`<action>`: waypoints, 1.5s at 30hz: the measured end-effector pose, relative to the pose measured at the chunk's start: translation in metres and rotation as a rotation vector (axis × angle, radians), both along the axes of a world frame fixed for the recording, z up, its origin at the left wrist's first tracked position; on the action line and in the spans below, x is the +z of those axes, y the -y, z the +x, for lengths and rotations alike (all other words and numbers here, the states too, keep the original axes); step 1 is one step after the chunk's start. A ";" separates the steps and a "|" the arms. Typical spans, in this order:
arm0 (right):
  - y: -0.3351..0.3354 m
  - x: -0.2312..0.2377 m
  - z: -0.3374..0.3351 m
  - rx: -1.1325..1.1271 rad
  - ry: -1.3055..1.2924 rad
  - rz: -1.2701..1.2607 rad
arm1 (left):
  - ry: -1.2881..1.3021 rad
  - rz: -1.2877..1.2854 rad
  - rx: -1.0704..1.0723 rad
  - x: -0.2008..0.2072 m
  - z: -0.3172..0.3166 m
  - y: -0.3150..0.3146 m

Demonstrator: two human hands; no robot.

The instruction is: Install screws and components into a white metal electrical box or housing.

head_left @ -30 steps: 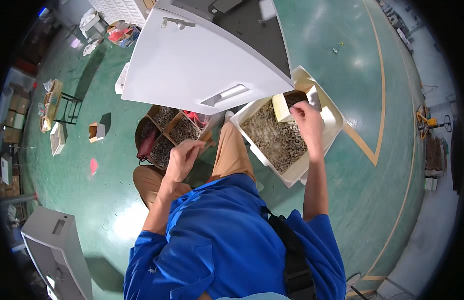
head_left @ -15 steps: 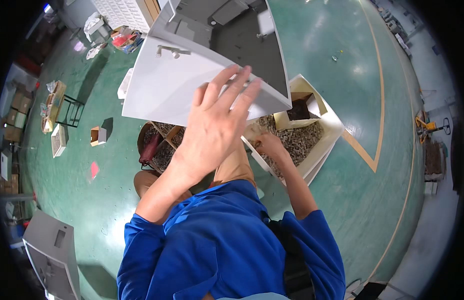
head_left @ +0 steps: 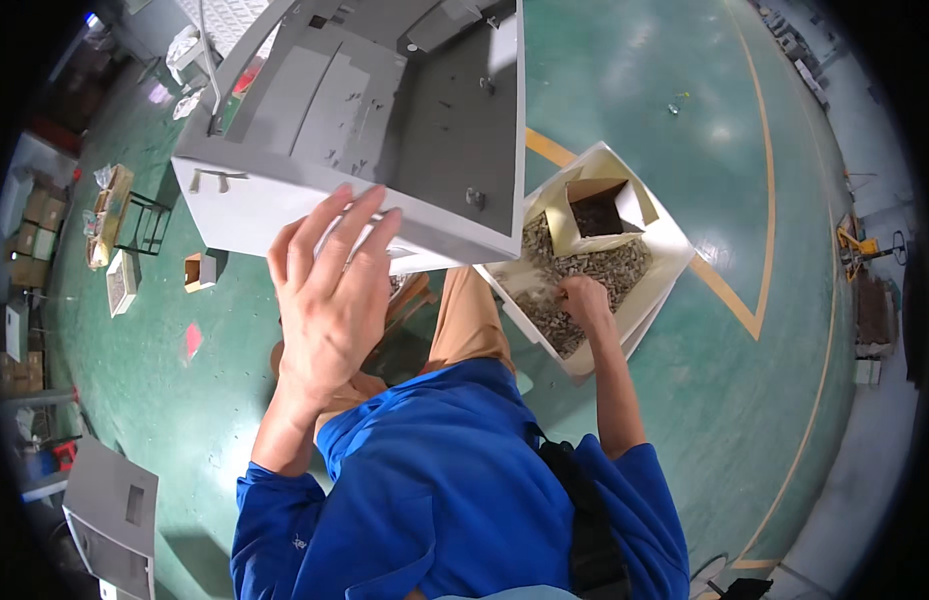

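Observation:
A large light grey metal cabinet (head_left: 274,215), its hollow inside facing up, stands tilted before me. My left hand (head_left: 334,285) lies with spread fingers against its near outer wall, the fingertips close to the rim. To the right, a cream plastic bin (head_left: 667,245) holds a heap of small screw-like parts (head_left: 554,320). Over that heap is my right hand (head_left: 586,302), its fingers curled together at the parts; whatever they pinch is too small to make out. An open cardboard box (head_left: 639,208) sits in the bin's far part.
A wooden-edged box (head_left: 412,298) is mostly hidden beneath the cabinet. On the green floor at left stand a small open carton (head_left: 199,272), a tray of parts (head_left: 121,283) and a black-legged stand (head_left: 144,222). Another grey cabinet (head_left: 109,490) is at lower left.
The cabinet has turned and shifted left, showing more of its inside and covering most of the divided parts box. My left hand moved left with it; my right hand moved slightly right over the parts.

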State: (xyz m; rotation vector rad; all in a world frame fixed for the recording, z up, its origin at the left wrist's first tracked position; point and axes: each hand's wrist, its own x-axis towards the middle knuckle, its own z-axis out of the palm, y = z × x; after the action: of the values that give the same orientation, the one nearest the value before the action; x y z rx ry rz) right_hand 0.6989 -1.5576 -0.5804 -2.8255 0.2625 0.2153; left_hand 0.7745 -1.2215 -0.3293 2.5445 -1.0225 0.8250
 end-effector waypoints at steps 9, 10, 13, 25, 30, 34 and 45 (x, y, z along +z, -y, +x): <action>0.028 0.006 0.006 0.093 0.152 0.238 | -0.003 -0.174 0.130 0.001 -0.012 -0.042; 0.028 0.012 0.007 -0.004 0.067 0.345 | -0.009 -0.171 0.132 -0.002 -0.015 -0.043; 0.026 0.015 0.011 -0.151 -0.078 0.439 | -0.041 -0.270 0.148 -0.018 -0.032 -0.041; 0.005 -0.025 0.033 0.041 -0.049 -0.280 | -0.050 -0.148 0.327 -0.059 -0.058 -0.054; 0.006 0.025 0.016 0.051 0.052 0.215 | -0.021 -0.418 0.230 -0.080 -0.064 -0.074; -0.001 0.108 0.030 -0.125 0.277 0.465 | 0.055 -0.519 0.184 -0.089 -0.068 -0.091; 0.000 0.088 0.024 -0.200 -0.236 0.156 | 0.131 -0.657 0.215 -0.085 -0.076 -0.110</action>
State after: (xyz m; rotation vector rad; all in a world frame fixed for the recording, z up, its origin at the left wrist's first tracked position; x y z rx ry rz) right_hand 0.7226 -1.5578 -0.4924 -2.5964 0.5514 0.5020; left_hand 0.6989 -1.1116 -0.4143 2.0631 -0.4034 1.1661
